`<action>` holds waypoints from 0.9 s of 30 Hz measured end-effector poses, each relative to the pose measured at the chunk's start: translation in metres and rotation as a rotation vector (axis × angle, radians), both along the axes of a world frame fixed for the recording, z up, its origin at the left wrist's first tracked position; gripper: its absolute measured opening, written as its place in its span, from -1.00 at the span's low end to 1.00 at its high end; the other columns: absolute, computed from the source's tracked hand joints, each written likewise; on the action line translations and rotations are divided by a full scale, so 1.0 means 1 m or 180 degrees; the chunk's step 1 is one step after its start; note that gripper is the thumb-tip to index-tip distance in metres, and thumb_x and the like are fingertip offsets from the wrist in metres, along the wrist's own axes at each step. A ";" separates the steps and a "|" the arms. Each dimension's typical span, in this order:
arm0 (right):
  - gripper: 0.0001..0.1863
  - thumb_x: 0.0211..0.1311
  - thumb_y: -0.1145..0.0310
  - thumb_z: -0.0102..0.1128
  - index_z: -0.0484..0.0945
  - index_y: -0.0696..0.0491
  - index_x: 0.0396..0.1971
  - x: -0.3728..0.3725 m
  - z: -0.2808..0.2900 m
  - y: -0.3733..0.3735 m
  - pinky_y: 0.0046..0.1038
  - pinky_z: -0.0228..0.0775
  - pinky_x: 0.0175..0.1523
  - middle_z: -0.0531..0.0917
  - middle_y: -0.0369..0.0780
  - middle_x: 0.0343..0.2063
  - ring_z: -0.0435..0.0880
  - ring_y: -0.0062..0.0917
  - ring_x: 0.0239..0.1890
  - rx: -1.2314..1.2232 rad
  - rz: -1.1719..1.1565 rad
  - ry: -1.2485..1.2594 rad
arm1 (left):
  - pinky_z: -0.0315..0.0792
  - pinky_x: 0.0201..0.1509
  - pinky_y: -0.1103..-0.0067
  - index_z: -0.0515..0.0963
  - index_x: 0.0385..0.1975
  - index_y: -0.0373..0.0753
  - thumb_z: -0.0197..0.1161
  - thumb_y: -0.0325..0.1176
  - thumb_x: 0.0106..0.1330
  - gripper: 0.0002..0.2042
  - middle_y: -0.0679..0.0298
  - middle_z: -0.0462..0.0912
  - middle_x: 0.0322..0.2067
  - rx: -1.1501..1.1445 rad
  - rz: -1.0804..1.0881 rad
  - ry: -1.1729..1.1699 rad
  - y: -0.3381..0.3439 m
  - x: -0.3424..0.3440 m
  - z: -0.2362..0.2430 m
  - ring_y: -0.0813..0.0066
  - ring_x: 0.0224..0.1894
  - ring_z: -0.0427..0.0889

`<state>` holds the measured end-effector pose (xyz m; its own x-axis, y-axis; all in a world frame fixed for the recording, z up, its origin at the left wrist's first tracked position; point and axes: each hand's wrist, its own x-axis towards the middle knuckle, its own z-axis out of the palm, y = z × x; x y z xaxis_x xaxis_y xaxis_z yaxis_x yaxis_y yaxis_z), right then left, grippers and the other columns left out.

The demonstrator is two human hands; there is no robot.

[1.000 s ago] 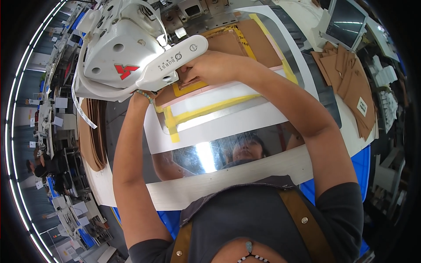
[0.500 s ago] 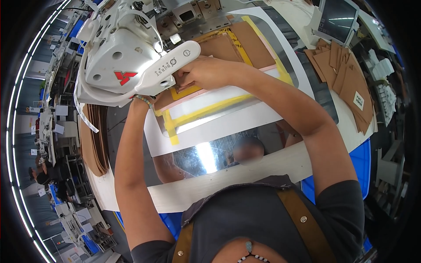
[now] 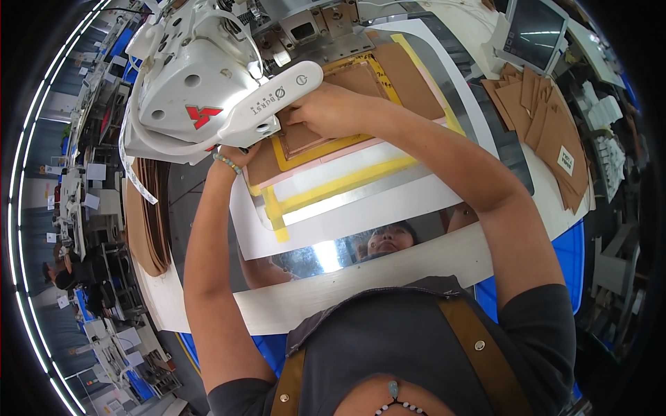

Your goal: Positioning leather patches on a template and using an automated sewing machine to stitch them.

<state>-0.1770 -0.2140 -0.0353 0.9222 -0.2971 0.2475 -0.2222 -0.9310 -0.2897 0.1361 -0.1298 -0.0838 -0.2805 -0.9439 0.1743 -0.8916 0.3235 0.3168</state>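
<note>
A white sewing machine head (image 3: 187,97) with a long white light cover stands over the work at the upper left. Beneath it lies a clear template with yellow tape (image 3: 333,186), holding brown panels (image 3: 411,78) and a yellow-edged frame (image 3: 305,157). My right hand (image 3: 329,111) rests on the brown piece inside that frame, its fingers bent and closed; the cover partly hides the fingertips. My left hand (image 3: 239,154) is at the template's left edge, on or beside the brown panel, its fingers hidden behind the machine head.
Under the template are a white sheet (image 3: 305,232) and a shiny metal plate (image 3: 347,260). Brown cut pieces (image 3: 548,132) are piled at the right, near a small screen (image 3: 533,35). Long brown panels (image 3: 147,222) stand stacked at the left. A blue bin (image 3: 569,267) sits below the table edge.
The template and white sheet have slid slightly toward me, covering more of the metal plate. My right hand has shifted a little to the right over the brown piece.
</note>
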 end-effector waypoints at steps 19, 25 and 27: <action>-0.71 0.31 0.52 0.20 0.81 -0.02 -0.07 -0.029 0.018 0.033 -0.18 0.33 0.48 0.62 -0.16 0.25 0.50 -0.22 0.36 0.0742 0.0541 -0.0114 | 0.50 0.09 0.58 0.69 -0.03 -0.40 0.12 -0.57 0.48 -0.78 0.15 0.80 -0.11 0.0203 0.0784 0.1811 0.096 -0.028 0.040 0.46 -0.12 0.69; -0.76 0.36 0.47 0.24 0.79 0.02 -0.05 -0.040 0.019 0.037 -0.20 0.38 0.44 0.61 -0.16 0.28 0.52 -0.21 0.34 0.0869 0.0703 -0.0053 | 0.53 0.21 0.51 0.69 -0.03 -0.39 0.05 -0.63 0.52 -0.75 0.15 0.78 0.01 0.0146 0.0526 0.1700 0.128 -0.061 0.076 0.40 0.05 0.72; -0.77 0.38 0.45 0.24 0.78 0.03 -0.04 -0.049 0.026 0.038 -0.21 0.39 0.43 0.62 -0.17 0.27 0.52 -0.21 0.33 0.0790 0.0736 -0.0010 | 0.55 0.17 0.49 0.71 -0.04 -0.36 0.08 -0.65 0.47 -0.74 0.13 0.79 0.00 0.0069 0.0538 0.1645 0.128 -0.075 0.083 0.35 0.01 0.74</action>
<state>-0.2259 -0.1757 -0.0090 0.9716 -0.1316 0.1968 -0.0120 -0.8576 -0.5141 0.0606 -0.0018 -0.0005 -0.0074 -0.9733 0.2293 -0.6570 0.1776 0.7327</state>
